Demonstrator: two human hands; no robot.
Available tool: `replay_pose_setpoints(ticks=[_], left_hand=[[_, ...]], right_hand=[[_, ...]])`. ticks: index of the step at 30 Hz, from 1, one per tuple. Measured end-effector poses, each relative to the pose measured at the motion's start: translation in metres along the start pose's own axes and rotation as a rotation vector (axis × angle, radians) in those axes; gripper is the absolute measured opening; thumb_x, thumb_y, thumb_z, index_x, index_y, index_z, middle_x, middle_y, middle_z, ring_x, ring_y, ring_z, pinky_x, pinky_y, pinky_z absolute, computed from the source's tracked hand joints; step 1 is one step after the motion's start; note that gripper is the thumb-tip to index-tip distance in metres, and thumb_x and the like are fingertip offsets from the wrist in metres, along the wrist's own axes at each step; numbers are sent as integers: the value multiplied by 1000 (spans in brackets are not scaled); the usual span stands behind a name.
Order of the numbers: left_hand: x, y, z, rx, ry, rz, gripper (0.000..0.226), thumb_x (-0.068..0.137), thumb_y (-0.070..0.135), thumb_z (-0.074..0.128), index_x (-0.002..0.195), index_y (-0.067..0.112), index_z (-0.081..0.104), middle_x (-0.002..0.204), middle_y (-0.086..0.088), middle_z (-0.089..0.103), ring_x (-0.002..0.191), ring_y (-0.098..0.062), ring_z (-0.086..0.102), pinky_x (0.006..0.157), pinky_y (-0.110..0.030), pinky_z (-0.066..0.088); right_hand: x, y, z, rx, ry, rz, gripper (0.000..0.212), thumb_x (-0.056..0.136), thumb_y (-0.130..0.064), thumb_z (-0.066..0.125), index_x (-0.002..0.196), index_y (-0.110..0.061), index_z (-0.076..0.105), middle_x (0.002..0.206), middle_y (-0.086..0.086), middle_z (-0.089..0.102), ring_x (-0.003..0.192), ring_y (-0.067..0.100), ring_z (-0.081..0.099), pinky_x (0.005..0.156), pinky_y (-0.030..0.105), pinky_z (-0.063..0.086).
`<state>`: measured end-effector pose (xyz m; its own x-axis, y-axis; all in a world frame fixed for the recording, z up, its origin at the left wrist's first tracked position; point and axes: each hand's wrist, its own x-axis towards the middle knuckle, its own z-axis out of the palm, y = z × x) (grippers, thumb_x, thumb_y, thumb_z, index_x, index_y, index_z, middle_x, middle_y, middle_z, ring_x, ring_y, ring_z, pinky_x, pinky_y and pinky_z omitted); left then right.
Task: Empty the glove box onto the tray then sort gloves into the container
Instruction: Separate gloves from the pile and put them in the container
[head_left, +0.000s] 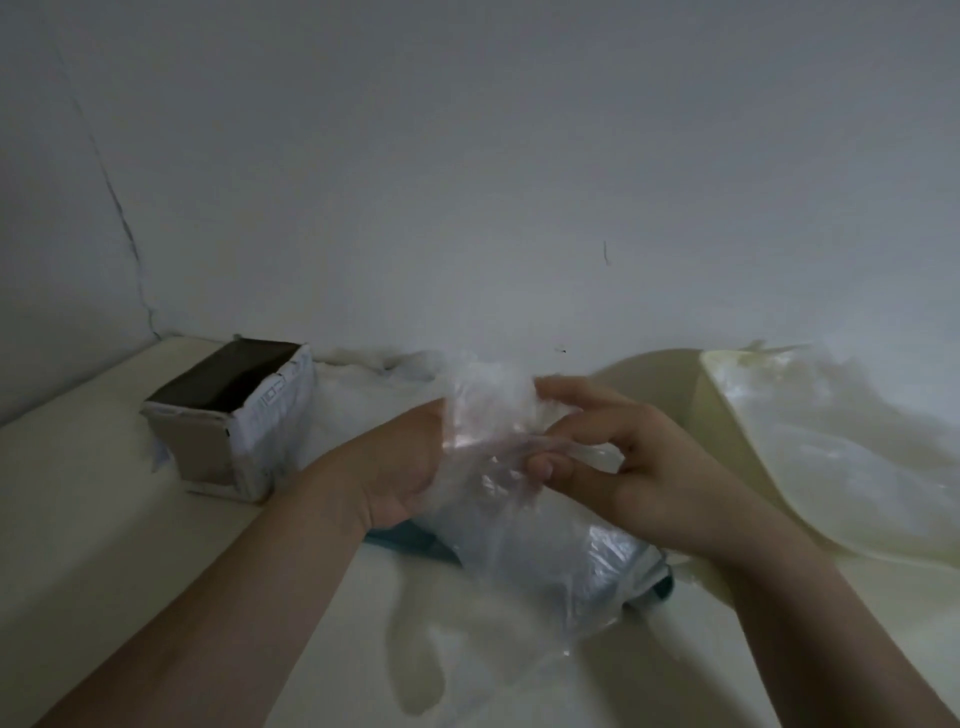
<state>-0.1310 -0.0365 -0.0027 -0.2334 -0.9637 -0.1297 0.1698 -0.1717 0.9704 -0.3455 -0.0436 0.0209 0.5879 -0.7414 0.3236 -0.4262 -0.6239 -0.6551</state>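
**q_poster:** Only the head cam here, right? Where's everything relative to the glove box (234, 421)?

**replyguy:** Yep, one view. The glove box is an open-topped carton standing upright on the pale table (78, 493), close to the wall (467, 156), and its inside looks dark. Both hands are up just right of the box with a clear glove (493, 415) stretched between them.

**q_poster:** What are the fingers doing?

**replyguy:** The left hand (400, 467), the one nearer the box, grips one side of the clear glove. Its fingers are tucked behind the film, so only the thumb side is easy to see. The right hand (639, 483) pinches the other side between thumb and curled fingers, with the forefinger reaching up over the top.

**q_poster:** And the tray, the container?

**replyguy:** The tray (400, 540) is right of the box and closer to the camera. Only a teal edge pokes out from under a heap of loose gloves (561, 561), directly below the hands. The container (711, 395) is cream-coloured, well apart from the box on the far right, with more crinkly film inside it.
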Motion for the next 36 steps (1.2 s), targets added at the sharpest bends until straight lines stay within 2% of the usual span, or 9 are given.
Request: replay_pose_setpoints(ticks=[3,7,10,14,16,19,24,31,36], left_hand=[[4,10,5,-78,-39,23,30,88,27,59,68,15,78,74,-3,74,64,-13,71,61,-28,55],[16,11,-11,-281,30,19,59,85,63,58,87,10,84,101,-12,78,87,-28,75,82,-47,58],[15,2,-7,-133,0,89,32,86,39,66,92,14,85,108,-11,77,94,-25,75,79,-45,60],[19,-5,-10,-42,92,164,10,77,23,80,82,14,81,89,-10,76,84,-23,70,75,-35,60],[22,-4,-14,-57,129,161,15,70,26,86,75,15,77,84,-10,73,80,-23,68,85,-40,58],[21,-3,-17,-132,118,126,23,71,30,87,76,16,70,84,-8,69,85,-25,67,93,-48,54],[23,1,-20,-148,169,125,21,78,34,82,72,21,66,75,-1,63,70,-14,59,66,-31,51],[18,8,-32,-224,216,111,18,87,32,80,87,21,65,83,-3,65,82,-19,61,93,-45,45],[1,25,-31,-343,341,216,25,96,26,69,112,7,71,111,-11,77,99,-22,75,88,-42,59]], right_hand=[[3,12,2,37,94,11,26,95,-36,72,87,-12,78,85,4,71,84,17,67,78,35,51],[4,18,0,-3,177,107,32,94,-33,72,80,-4,71,74,18,63,63,14,55,61,34,45],[4,20,0,11,182,164,33,96,-33,71,79,-4,70,68,16,58,58,8,48,55,27,39],[5,30,2,141,191,264,36,96,-33,71,83,1,69,64,16,54,59,14,50,56,31,40],[4,33,2,179,182,296,37,96,-34,71,83,0,69,72,26,60,62,18,55,59,35,45],[4,38,3,202,183,326,47,95,-36,70,86,8,62,68,15,55,63,18,52,61,36,44],[5,46,6,192,243,379,45,92,-33,71,86,11,63,69,25,59,62,18,54,61,34,47],[4,57,9,67,300,500,42,93,-20,68,73,14,53,57,6,45,54,15,42,50,26,35],[5,66,11,-58,366,577,40,94,-17,62,57,-10,48,49,0,40,47,16,34,40,21,27]])
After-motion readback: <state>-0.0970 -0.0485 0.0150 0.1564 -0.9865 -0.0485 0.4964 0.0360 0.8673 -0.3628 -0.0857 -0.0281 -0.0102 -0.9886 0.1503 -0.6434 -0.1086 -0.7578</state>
